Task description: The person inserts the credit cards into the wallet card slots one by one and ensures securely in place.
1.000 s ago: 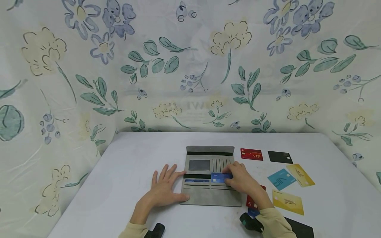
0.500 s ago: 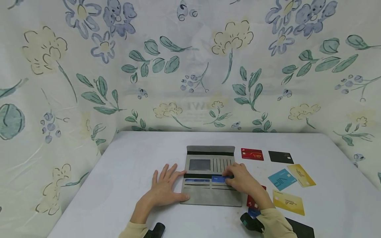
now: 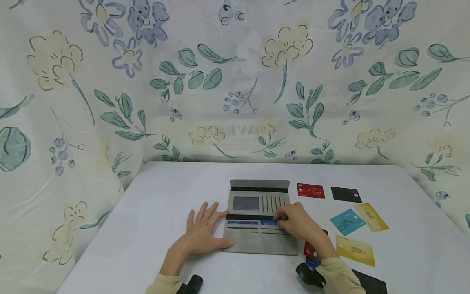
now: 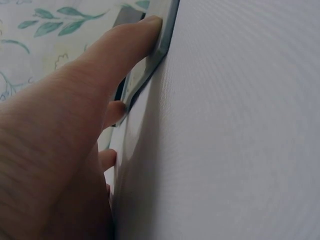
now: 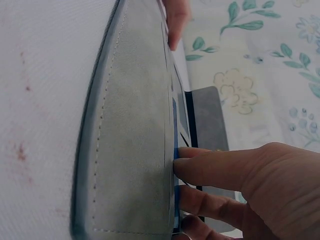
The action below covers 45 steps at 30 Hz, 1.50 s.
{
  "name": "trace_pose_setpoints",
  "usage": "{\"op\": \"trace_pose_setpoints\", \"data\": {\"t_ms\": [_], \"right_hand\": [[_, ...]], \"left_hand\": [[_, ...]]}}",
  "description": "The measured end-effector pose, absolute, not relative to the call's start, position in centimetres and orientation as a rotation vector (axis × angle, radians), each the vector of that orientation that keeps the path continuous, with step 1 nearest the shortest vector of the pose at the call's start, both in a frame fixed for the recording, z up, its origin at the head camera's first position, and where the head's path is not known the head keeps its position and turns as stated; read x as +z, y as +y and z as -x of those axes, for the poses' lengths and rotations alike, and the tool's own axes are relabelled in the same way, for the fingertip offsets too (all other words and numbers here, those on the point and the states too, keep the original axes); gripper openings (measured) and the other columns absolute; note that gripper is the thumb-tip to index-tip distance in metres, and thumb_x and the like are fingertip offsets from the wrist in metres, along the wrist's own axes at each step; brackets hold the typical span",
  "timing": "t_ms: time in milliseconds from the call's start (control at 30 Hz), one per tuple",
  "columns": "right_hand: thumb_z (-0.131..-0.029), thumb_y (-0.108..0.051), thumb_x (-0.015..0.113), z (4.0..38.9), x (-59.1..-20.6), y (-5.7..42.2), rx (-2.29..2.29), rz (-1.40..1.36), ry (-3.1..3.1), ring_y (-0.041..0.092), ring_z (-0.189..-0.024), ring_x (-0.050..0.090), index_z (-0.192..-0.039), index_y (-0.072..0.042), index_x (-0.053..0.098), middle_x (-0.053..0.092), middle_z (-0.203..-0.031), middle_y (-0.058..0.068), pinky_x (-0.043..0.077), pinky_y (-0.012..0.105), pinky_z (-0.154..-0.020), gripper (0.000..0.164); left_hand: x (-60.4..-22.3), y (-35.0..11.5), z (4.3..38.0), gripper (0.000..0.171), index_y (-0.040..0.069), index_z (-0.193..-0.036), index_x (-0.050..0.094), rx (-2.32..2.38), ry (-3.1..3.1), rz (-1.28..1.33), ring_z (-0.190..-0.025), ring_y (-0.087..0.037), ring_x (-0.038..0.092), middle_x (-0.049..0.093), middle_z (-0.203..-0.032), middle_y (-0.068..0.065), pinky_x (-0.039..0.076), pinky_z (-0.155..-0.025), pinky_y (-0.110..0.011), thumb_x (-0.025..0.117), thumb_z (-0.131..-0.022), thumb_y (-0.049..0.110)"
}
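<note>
A grey wallet [image 3: 257, 243] lies unfolded on the white table, with card slots, a dark window and a black band showing. My left hand [image 3: 202, 237] is spread flat at its left side, thumb on the lower left edge and index fingertip at the border. With thumb and fingers, my right hand [image 3: 297, 220] pinches a blue card [image 3: 267, 223] that sits mostly down in a right-hand slot. Only a narrow blue strip of it shows. Another blue card [image 3: 242, 222] fills the slot beside it. The right wrist view shows my fingertips at the blue edge [image 5: 176, 200] along the stitched pocket.
Right of the wallet lie a red VIP card [image 3: 310, 190], a black card [image 3: 346, 194], a teal card [image 3: 347, 221] and gold cards [image 3: 355, 250]. Another red card [image 3: 309, 250] is partly under my right forearm, near a black flat object [image 3: 372, 281]. A flowered curtain [image 3: 235, 81] hangs behind.
The blue card in my right hand has slid down into its slot, so less of it shows. The right fingers have come slightly lower; my left hand stays in place.
</note>
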State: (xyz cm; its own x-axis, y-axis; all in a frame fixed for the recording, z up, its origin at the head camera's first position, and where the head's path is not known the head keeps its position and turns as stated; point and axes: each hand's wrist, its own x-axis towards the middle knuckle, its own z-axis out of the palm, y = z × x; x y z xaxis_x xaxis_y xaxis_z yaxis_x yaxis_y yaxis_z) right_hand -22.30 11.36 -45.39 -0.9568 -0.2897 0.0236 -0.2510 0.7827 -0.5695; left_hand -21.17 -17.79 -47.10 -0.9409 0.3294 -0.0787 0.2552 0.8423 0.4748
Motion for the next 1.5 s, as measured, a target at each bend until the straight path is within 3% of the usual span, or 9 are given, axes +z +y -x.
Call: {"op": "trace_pose_setpoints", "data": {"t_ms": [833,1067,1200,1500], "right_hand": [[-0.085,-0.002,0.073,22.1,-45.0,11.6,-0.936,0.469,2.839,0.014,-0.075,0.050,-0.087,-0.010,0.071,0.056,-0.080,-0.002,0.049,0.026,-0.068,0.009],[-0.088,-0.006,0.072,22.4,-44.8,12.4,-0.988,0.421,2.821,0.015,-0.084,0.053,-0.096,-0.011,0.071,0.059,-0.090,-0.001,0.054,0.034,-0.080,0.010],[-0.088,-0.008,0.072,22.6,-44.6,13.3,-1.025,0.375,2.843,0.016,-0.087,0.055,-0.100,-0.011,0.070,0.061,-0.093,0.000,0.056,0.035,-0.080,0.013],[-0.090,-0.009,0.068,23.4,-44.2,16.3,-1.061,0.272,3.014,0.028,-0.101,0.058,-0.113,-0.006,0.069,0.063,-0.109,0.012,0.054,0.047,-0.087,0.023]], "left_hand": [[-47.0,-18.0,21.0,0.085,0.025,-0.146,0.047,0.720,2.857,-0.482,-0.151,-0.041,0.002,0.022,-0.163,-0.014,-0.008,-0.114,-0.067,0.075,-0.075,0.061],[-47.0,-17.9,21.1,0.085,0.024,-0.146,0.047,0.725,2.855,-0.486,-0.151,-0.042,0.003,0.023,-0.162,-0.014,-0.007,-0.114,-0.067,0.075,-0.075,0.061],[-46.9,-17.9,21.1,0.086,0.023,-0.146,0.047,0.737,2.847,-0.483,-0.151,-0.042,0.002,0.023,-0.162,-0.015,-0.008,-0.114,-0.067,0.075,-0.075,0.061],[-46.9,-18.0,21.0,0.086,0.023,-0.146,0.047,0.732,2.849,-0.474,-0.151,-0.043,0.003,0.022,-0.163,-0.015,-0.008,-0.114,-0.067,0.076,-0.074,0.061]]}}
